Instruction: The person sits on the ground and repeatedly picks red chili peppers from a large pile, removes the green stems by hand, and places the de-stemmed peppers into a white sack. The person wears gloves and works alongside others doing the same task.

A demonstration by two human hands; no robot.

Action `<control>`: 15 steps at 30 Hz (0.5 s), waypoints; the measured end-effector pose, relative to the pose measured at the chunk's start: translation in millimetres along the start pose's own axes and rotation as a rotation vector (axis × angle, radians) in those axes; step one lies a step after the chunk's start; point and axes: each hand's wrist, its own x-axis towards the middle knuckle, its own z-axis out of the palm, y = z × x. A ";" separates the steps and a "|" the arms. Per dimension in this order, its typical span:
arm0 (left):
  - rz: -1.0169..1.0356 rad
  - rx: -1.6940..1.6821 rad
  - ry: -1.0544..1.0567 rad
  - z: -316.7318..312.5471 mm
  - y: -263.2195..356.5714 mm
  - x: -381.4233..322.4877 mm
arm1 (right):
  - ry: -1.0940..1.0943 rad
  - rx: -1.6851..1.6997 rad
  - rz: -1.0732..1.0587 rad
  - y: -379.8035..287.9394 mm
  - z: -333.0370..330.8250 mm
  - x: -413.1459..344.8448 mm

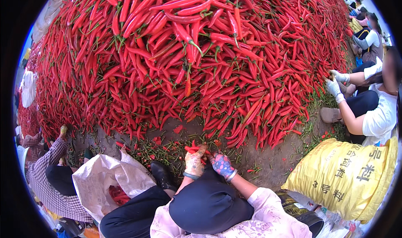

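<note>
My left hand (193, 164), in a cream patterned work glove, is closed around a few red chili peppers (192, 149), whose ends stick out past the fingers. Close beside it is my right hand (222, 166), wearing a blue and pink patterned glove. Its fingertips meet the left hand's fingers, and I cannot make out whether anything is pinched between them. Both hands are just beyond my knees, above ground strewn with green pepper stems (176, 154). In front of them rises a huge heap of red chili peppers (188, 71), many with green stems attached.
At my left an open white woven sack (97, 172) holds some red peppers (118, 195). A full yellow woven sack (342, 175) stands at right. Two nearby people sit at the heap: one in a checked sleeve (51, 156), one with white gloves (334, 88). Others sit farther along.
</note>
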 end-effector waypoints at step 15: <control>0.064 0.633 0.100 -15.0 25.3 -6.1 | 0.173 -0.070 0.272 35.6 -22.9 77.4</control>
